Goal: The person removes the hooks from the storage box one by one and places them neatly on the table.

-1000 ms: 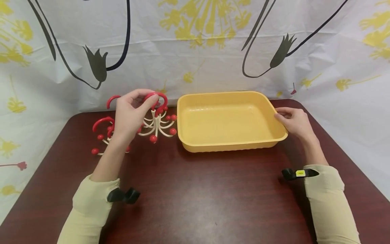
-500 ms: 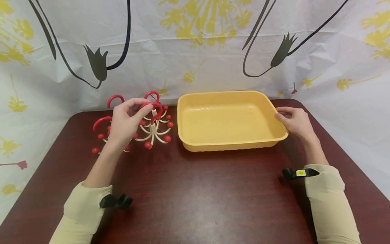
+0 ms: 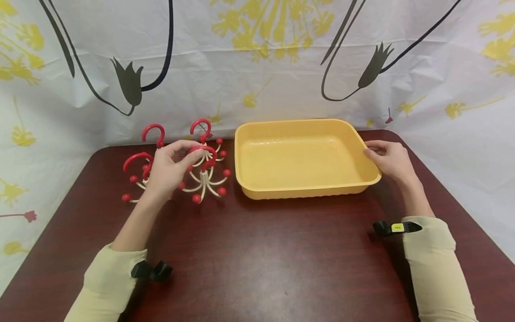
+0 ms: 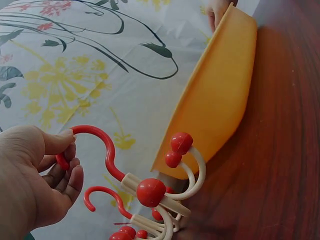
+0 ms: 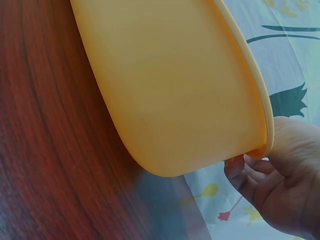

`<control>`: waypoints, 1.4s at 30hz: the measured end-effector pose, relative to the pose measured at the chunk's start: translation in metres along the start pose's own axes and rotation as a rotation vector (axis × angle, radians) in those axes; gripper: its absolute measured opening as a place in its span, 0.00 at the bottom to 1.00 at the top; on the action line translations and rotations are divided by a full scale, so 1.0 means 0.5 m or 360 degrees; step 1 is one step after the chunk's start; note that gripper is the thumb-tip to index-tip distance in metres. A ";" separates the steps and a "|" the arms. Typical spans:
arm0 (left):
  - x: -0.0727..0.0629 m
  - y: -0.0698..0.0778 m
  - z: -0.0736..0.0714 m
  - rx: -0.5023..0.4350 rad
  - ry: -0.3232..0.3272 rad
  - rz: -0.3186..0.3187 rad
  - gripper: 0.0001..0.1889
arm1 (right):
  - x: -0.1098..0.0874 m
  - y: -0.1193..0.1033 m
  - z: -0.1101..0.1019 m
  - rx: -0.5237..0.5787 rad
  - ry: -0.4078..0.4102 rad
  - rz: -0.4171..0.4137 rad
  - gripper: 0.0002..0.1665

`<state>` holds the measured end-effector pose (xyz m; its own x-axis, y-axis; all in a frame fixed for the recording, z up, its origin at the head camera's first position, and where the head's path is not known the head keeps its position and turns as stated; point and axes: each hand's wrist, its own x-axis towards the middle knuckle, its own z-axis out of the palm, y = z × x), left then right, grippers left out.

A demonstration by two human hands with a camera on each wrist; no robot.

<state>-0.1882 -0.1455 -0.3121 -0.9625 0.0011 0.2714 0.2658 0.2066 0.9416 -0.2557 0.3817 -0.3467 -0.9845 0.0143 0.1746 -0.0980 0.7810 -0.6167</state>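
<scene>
In the head view my left hand [image 3: 166, 170] pinches the red hook of a hanger with cream curved arms and red ball tips [image 3: 204, 179]. The left wrist view shows thumb and fingers around the end of that hook [image 4: 102, 137]. Right behind it is a similar hanger [image 3: 203, 126], its hook upright. My right hand [image 3: 392, 162] grips the right rim of a yellow plastic tub [image 3: 307, 193]. In the right wrist view, its fingers curl under the tub's rim [image 5: 268, 120]. Nothing shows inside the tub.
Two more red-hooked hangers stand left of the held one, one at the back [image 3: 154, 129] and one nearer [image 3: 137, 158], partly hidden by my left hand. A white patterned cloth [image 3: 273, 80] hangs behind the dark wooden table [image 3: 273, 259].
My left hand has brought the hanger toward me and lower, a little away from the tub, uncovering the hook behind it. My right hand stays on the tub's rim.
</scene>
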 end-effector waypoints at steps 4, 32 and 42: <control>0.000 -0.012 0.005 0.0022 -0.0051 0.0004 0.16 | -0.001 0.001 0.000 0.0013 0.0001 0.0001 0.30; -0.005 -0.054 -0.019 0.0062 -0.0099 -0.0082 0.18 | 0.006 0.005 0.005 -0.0021 -0.0028 0.0004 0.30; -0.008 -0.059 -0.025 0.0008 -0.0117 -0.0060 0.19 | 0.002 0.006 -0.003 -0.0057 -0.0077 0.0000 0.30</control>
<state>-0.1914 -0.1636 -0.3384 -0.9733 0.0649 0.2200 0.2289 0.2126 0.9500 -0.2568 0.3852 -0.3470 -0.9905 -0.0151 0.1369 -0.0936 0.8030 -0.5886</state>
